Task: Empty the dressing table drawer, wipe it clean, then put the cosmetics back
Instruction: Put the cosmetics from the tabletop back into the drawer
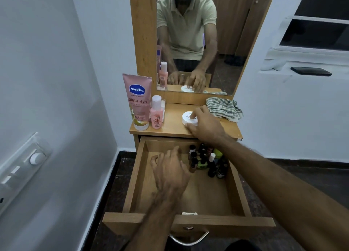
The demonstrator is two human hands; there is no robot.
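Mirror (pixel 222 42) at 12 o'clock, top edge cut off; it reflects the person and both hands, head hidden behind a headset. One drawer (pixel 236 184), pulled fully out at 6 o'clock, mostly bare wood inside. One wooden surface (pixel 170 126) above it, at centre.

One striped cloth (pixel 224 108) crumpled on the surface at 2 o'clock. One pink Vaseline tube (pixel 137 101) upright at 10 o'clock of the surface. One small pink bottle (pixel 156 112) just right of the tube, with a clear box behind it, mostly hidden.

Right hand (pixel 205 126) reaches over the surface, fingers and thumb curled round one white round jar (pixel 188 117); hand covers the jar's right half, label only partly readable. Left hand (pixel 170 167) inside the drawer, fingers loosely spread, holding nothing visible; fingertips close to the bottles, contact can't be confirmed.

Nail polish bottles (pixel 207 160) clustered in the drawer's 1 o'clock corner, roughly ten; exact count unclear, overlapping, dark, partly under the right forearm. One has a white cap, two look green.
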